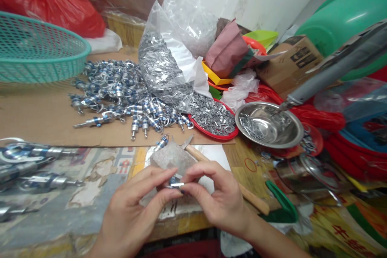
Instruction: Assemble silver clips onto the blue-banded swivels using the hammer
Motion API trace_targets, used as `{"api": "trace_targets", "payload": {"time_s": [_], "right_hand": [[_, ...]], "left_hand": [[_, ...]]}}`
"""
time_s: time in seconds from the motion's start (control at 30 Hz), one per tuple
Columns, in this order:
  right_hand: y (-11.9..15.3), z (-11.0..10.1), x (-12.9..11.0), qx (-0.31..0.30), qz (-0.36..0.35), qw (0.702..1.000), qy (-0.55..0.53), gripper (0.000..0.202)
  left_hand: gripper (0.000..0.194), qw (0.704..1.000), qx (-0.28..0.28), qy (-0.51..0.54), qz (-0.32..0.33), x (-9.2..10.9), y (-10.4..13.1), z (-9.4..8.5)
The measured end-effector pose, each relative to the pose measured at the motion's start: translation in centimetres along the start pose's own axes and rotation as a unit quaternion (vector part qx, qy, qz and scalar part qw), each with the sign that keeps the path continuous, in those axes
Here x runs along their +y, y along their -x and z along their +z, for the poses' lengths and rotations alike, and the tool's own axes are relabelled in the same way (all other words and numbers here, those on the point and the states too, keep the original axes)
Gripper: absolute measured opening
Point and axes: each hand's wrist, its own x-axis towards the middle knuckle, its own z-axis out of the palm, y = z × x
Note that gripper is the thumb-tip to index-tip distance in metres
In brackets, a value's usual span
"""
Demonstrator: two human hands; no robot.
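Between my hands is a small blue-and-silver metal cylinder (174, 182), largely covered by fingers. The thumb and fingers of my left hand (137, 195) pinch it from the left. My right hand (219, 195) has its thumb and fingertips closed at the other end, by a bright metal strip (175, 185); whether it grips the strip or the cylinder is hidden. Just beyond my fingers sits a grey stone block (172, 157). A hammer with a wooden handle (254, 199) lies beside it, partly behind my right hand. Another blue-and-silver cylinder (162, 142) rests at the block's far edge.
A heap of similar cylinders (117, 88) lies on cardboard (36, 121), with several more (48, 181) at left. Small metal clips fill a plastic bag (160, 64) and a red dish (214, 135). A steel bowl (284, 139) stands right, below a grey tool (320, 76).
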Motion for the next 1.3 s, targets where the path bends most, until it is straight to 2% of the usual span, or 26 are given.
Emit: {"api": "trace_targets", "payload": {"time_s": [0.1,0.2,0.27,0.33,0.47,0.63,0.73,0.83,0.93,1.07,1.13,1.2,1.3], "right_hand": [[0.4,-0.3,0.1,-0.007,-0.063,0.996,0.062,0.027],[0.7,-0.7,0.6,-0.046,-0.184,0.971,0.145,0.022],[0.8,-0.9,0.9,-0.064,-0.241,0.949,0.192,0.015],[0.8,-0.9,1.1,-0.066,-0.266,0.938,0.213,0.018],[0.9,-0.7,1.3,-0.05,-0.257,0.943,0.203,0.018],[1.0,-0.7,1.0,-0.051,-0.241,0.948,0.202,0.022],[1.0,-0.7,0.8,-0.064,-0.237,0.944,0.222,0.024],[1.0,-0.7,0.8,-0.057,-0.234,0.947,0.212,0.024],[1.0,-0.7,0.7,-0.05,-0.232,0.953,0.189,0.023],[0.7,-1.0,0.5,-0.083,-0.259,0.935,0.228,0.021],[0.7,-1.0,0.5,-0.088,-0.255,0.935,0.231,0.022],[0.9,-0.9,0.8,-0.082,-0.233,0.946,0.209,0.022],[0.9,-1.0,1.3,-0.088,-0.201,0.96,0.175,0.021]], "left_hand": [[0.023,0.998,-0.002,0.039,-0.051,0.3,0.0,-0.2],[0.018,0.992,-0.003,0.073,-0.1,0.6,-0.2,-0.6],[0.015,0.992,-0.015,0.058,-0.109,0.8,-0.5,-0.7],[0.012,0.994,-0.029,0.025,-0.103,1.1,-0.6,-0.9],[0.012,0.996,-0.026,-0.025,-0.082,1.5,-0.7,-1.2],[0.014,0.991,-0.057,-0.007,-0.118,1.6,-0.8,-1.2],[0.013,0.993,-0.03,-0.006,-0.114,1.6,-0.7,-0.9],[0.013,0.995,-0.009,-0.012,-0.098,1.4,-0.4,-0.8],[0.013,0.997,-0.016,-0.005,-0.081,0.8,0.1,-0.7],[0.016,1.0,0.002,-0.014,-0.003,0.1,0.5,-0.8],[0.015,0.999,-0.001,-0.035,0.015,0.0,0.4,-0.9],[0.014,0.999,-0.033,-0.038,-0.013,0.1,0.1,-1.0],[0.017,0.992,-0.088,-0.004,-0.094,0.2,-0.3,-1.1]]}}
